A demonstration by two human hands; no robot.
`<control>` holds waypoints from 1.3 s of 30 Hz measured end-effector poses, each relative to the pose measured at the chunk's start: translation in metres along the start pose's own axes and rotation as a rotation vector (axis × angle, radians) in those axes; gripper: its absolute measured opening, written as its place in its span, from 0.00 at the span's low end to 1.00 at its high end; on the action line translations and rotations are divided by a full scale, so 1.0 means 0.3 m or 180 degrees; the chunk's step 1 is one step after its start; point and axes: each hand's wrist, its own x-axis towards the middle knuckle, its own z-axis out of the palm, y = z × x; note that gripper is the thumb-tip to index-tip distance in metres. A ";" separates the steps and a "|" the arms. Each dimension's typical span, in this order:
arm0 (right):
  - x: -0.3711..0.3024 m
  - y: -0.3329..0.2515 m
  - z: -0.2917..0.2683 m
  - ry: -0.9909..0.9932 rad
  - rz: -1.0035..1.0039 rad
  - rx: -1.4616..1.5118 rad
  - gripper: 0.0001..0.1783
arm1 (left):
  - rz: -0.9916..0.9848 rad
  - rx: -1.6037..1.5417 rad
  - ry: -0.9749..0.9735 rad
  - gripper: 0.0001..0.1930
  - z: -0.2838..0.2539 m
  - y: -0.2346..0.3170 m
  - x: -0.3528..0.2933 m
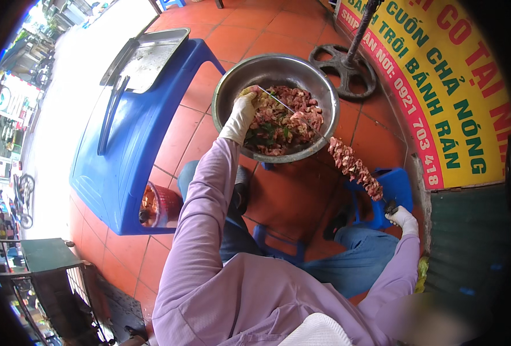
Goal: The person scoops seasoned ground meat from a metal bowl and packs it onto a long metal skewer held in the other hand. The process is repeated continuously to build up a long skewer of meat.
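A long metal skewer [275, 99] slants across a wide steel bowl [218, 98], its tip near my left hand. My right hand [402, 219], in a pale glove, is closed round the skewer's dark handle end at the lower right. Chunks of raw meat [354, 168] are threaded tightly along the skewer between the bowl's rim and that hand. My left hand [244, 112], gloved too, reaches over the left side of the bowl with curled fingers beside the tip; what they hold is hidden. Loose cut meat [284, 130] with green leaf bits lies in the bowl.
To the left stands a blue plastic table [117, 167] with a metal tray [151, 57] and dark tongs [112, 115]. A red basket [166, 205] sits beneath it. A blue stool [397, 187], an iron pole base [348, 75] and a yellow sign [440, 69] are to the right.
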 end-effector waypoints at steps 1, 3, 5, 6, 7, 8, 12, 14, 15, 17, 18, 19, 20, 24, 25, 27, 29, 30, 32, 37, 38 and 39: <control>0.005 0.012 0.002 0.0003 0.0000 0.0026 0.13 | -0.0014 -0.0128 -0.0008 0.11 0.016 -0.001 0.007; 0.017 0.022 0.008 0.0041 0.0013 -0.0017 0.14 | -0.0043 -0.0169 0.0017 0.12 0.025 0.007 0.012; 0.029 0.024 0.001 0.0028 0.0013 -0.0042 0.14 | 0.0027 -0.0131 0.0067 0.12 0.035 0.004 0.015; 0.031 0.026 0.003 0.0008 0.0023 -0.0051 0.14 | 0.0100 -0.0067 0.0110 0.12 0.048 0.004 0.001; 0.033 0.029 0.004 0.0016 0.0021 -0.0038 0.15 | 0.0171 -0.0004 0.0151 0.12 0.062 0.004 -0.010; 0.034 0.033 0.004 0.0025 0.0021 -0.0023 0.15 | 0.0234 -0.0015 0.0167 0.11 0.079 0.006 -0.017; 0.024 0.019 0.004 0.0004 -0.0021 -0.0063 0.15 | 0.0256 -0.0159 0.0328 0.10 0.054 0.015 -0.032; 0.004 0.003 -0.003 0.0074 0.0006 -0.0094 0.15 | 0.0266 -0.0251 0.0363 0.10 0.020 0.015 -0.019; -0.004 -0.001 -0.001 0.0112 0.0023 -0.0097 0.15 | 0.0320 -0.0276 0.0330 0.10 0.013 0.013 -0.010; 0.003 0.005 -0.003 0.0085 -0.0009 -0.0098 0.14 | 0.0412 -0.0314 0.0316 0.09 -0.006 0.010 0.005; 0.000 0.006 -0.003 0.0075 -0.0012 -0.0093 0.14 | 0.0436 -0.0331 0.0327 0.09 -0.003 0.007 0.007; 0.001 0.003 0.000 0.0074 -0.0001 -0.0111 0.14 | 0.0463 -0.0347 0.0338 0.09 -0.002 0.006 0.008; 0.005 -0.004 0.002 0.0072 0.0007 -0.0131 0.14 | 0.0458 -0.0402 0.0255 0.09 -0.004 0.010 0.008; 0.015 0.014 0.001 0.0019 -0.0079 -0.0096 0.14 | 0.0294 -0.0504 0.0163 0.10 0.031 0.019 -0.007; 0.017 0.018 0.001 0.0009 -0.0076 -0.0095 0.14 | 0.0224 -0.0490 0.0207 0.10 0.045 0.021 -0.015; 0.020 0.022 0.001 -0.0014 -0.0074 -0.0093 0.14 | 0.0246 -0.0336 0.0155 0.10 0.065 0.021 -0.032; 0.026 0.020 0.001 0.0050 -0.0017 -0.0106 0.14 | 0.0343 -0.0164 0.0166 0.10 0.081 0.011 -0.050; 0.030 0.024 0.007 0.0079 0.0015 -0.0103 0.14 | 0.0424 -0.0064 0.0197 0.10 0.084 0.002 -0.056; 0.039 0.034 0.004 0.0067 0.0022 -0.0156 0.14 | 0.0603 -0.0013 0.0286 0.10 0.098 -0.015 -0.056; 0.045 0.027 -0.001 0.0087 0.0015 -0.0163 0.15 | 0.0960 -0.0179 0.0270 0.08 0.113 -0.026 -0.029; 0.046 0.027 0.002 0.0107 0.0037 -0.0150 0.15 | 0.1010 -0.0208 0.0221 0.08 0.115 -0.031 -0.027; 0.044 0.031 0.008 0.0122 0.0068 -0.0125 0.16 | 0.1050 -0.0074 0.0321 0.07 0.125 -0.039 -0.041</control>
